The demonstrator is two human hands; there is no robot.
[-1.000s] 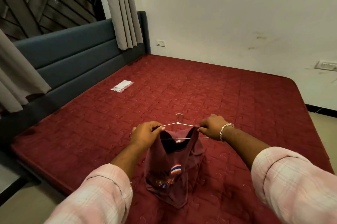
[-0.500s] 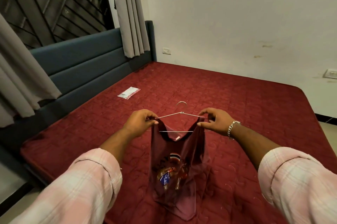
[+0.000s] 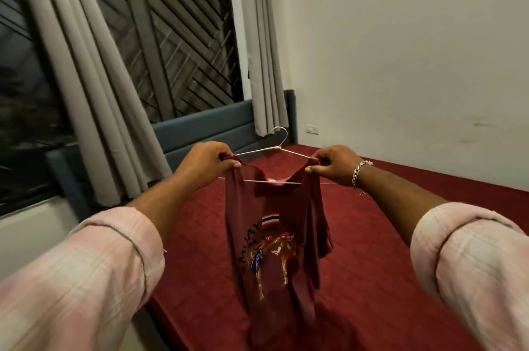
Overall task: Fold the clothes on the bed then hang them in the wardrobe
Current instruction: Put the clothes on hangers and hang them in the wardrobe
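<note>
A maroon sleeveless top (image 3: 274, 247) with a flag and a printed picture hangs from a thin wire hanger (image 3: 269, 150), lifted above the red bed (image 3: 400, 236). My left hand (image 3: 206, 163) pinches the top's left strap together with the hanger's left end. The right strap and the hanger's right end are pinched by my right hand (image 3: 333, 164), which wears a silver bracelet. The hanger's hook points up and away from me. The top's hem dangles just over the mattress.
A blue padded headboard (image 3: 206, 127) runs along the bed's left side under a barred window (image 3: 171, 36) with grey curtains (image 3: 94, 87). A white wall (image 3: 400, 50) with a socket (image 3: 312, 129) stands behind the bed.
Both hands have raised the hanger and the top well off the bed, and the top now hangs at full length. The view has tilted upward toward the window.
</note>
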